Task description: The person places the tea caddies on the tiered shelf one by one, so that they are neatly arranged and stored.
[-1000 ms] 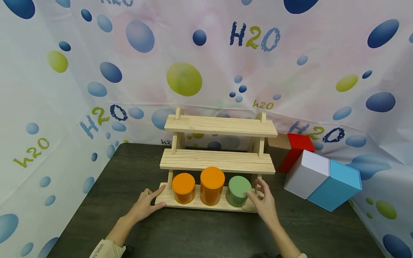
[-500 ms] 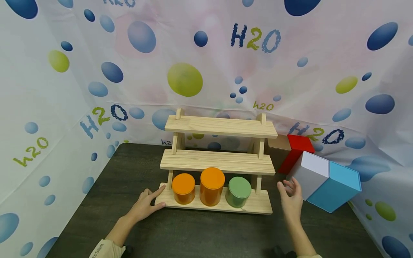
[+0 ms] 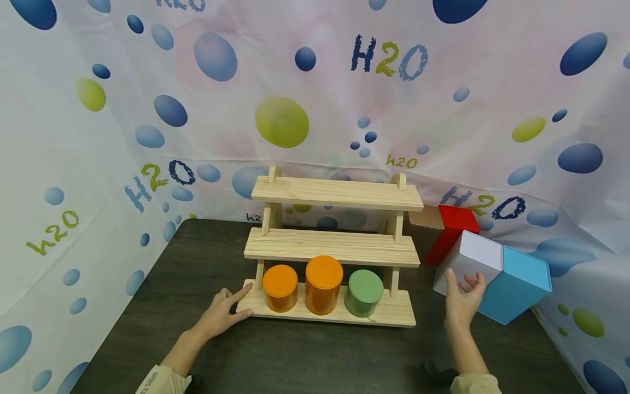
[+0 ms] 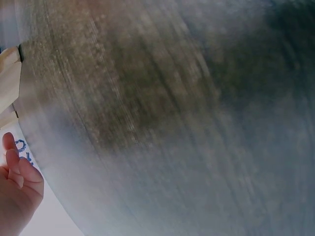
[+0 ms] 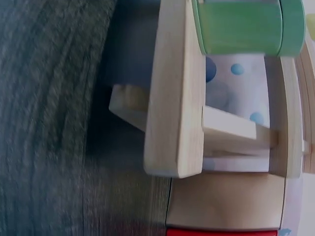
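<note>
A three-tier wooden display shelf [image 3: 334, 244] stands on the dark table. On its lowest board are a short orange canister [image 3: 280, 288], a taller orange canister [image 3: 324, 284] and a green canister [image 3: 363, 293]. My left hand [image 3: 220, 314] holds the left end of that board, forefinger on top and thumb at the front edge. At the left border of the left wrist view, part of the same hand [image 4: 22, 191] shows below pale wood. My right hand [image 3: 462, 301] is off the shelf with fingers spread loosely, overlapping a white box [image 3: 479, 250] and a blue box [image 3: 517, 282].
Behind the shelf's right side stand a brown box [image 3: 424, 224] and a red box [image 3: 453, 230]. A bubble-patterned curtain [image 3: 334, 104] rises close behind the shelf. The right wrist view shows the board end [image 5: 172, 123] close up.
My right hand has left the green canister and the right end of the board and moved right, to the white and blue boxes. My left hand and the canisters have stayed put.
</note>
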### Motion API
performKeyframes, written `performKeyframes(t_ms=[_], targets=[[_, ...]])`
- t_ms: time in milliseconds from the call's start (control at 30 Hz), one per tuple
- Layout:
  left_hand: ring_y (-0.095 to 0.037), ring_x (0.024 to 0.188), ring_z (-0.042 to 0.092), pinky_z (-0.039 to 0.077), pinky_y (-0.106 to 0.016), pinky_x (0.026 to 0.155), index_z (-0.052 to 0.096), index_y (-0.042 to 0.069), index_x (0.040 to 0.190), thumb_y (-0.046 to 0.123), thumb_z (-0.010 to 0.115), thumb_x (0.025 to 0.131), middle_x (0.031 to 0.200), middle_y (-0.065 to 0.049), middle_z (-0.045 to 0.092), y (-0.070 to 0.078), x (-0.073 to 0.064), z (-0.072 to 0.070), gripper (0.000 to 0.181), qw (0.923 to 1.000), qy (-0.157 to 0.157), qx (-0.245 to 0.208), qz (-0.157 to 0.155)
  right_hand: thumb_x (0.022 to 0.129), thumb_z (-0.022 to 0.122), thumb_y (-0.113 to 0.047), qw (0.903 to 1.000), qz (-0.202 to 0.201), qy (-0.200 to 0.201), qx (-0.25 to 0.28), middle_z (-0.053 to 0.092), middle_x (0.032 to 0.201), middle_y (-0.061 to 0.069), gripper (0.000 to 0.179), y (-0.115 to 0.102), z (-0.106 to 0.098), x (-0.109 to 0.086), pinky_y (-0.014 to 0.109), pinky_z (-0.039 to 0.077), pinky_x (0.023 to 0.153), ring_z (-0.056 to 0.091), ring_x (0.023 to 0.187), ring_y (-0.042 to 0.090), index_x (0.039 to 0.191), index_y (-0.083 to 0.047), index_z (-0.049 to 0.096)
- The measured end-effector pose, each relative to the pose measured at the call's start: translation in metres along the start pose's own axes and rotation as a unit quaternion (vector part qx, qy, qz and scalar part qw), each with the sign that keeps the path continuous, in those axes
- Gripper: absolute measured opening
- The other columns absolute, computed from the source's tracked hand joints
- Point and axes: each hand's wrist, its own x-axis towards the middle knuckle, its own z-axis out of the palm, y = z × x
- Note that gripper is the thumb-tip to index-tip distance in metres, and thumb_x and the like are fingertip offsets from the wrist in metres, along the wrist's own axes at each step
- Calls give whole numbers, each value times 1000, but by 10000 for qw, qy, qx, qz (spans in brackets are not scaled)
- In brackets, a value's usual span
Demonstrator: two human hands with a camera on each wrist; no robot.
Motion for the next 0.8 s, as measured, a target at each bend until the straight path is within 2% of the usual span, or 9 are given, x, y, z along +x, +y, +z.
performKeyframes(t_ms=[233, 367, 567, 667, 800], targets=[[-19, 72, 28, 24, -31, 61, 42, 11, 138, 39, 67, 80, 79, -5, 33, 0, 0, 0, 69, 9999, -38, -52, -79, 87, 57, -39, 9991, 417, 124, 0, 35, 116, -8, 80, 3, -4, 16, 26, 28, 88, 30, 108, 11, 148, -20, 7], [-19, 72, 27, 24, -31, 61, 42, 12, 138, 39, 67, 80, 79, -5, 32, 0, -1, 0, 69, 9999, -65, -39, -88, 87, 56, -41, 9983, 457, 250, -250, 31, 104, -16, 81, 7, -6, 23, 24, 28, 83, 29, 98, 2, 148, -22, 6], [-18, 72, 27, 24, -30, 61, 41, 11, 138, 39, 67, 80, 79, -4, 33, 1, -1, 0, 69, 9999, -56, -73, -58, 86, 57, -42, 9973, 392, 481, -385, 25, 95, -19, 78, 4, -6, 25, 22, 27, 77, 26, 85, -5, 146, -19, 12], [-18, 71, 27, 24, -31, 61, 42, 10, 137, 43, 66, 80, 78, -4, 32, 0, -1, 0, 70, 9999, 34, -127, 37, 86, 57, -42, 9970, 437, 501, -387, 25, 96, -18, 78, 2, -5, 25, 23, 27, 77, 26, 86, -4, 146, -19, 13], [-18, 70, 27, 22, -30, 59, 44, 15, 137, 50, 62, 80, 77, -4, 31, -2, -2, 3, 69, 9985, 316, -148, 434, 86, 57, -44, 9963, 563, 553, -337, 26, 105, -13, 80, 0, -5, 26, 24, 28, 81, 26, 92, -1, 146, -22, 9]])
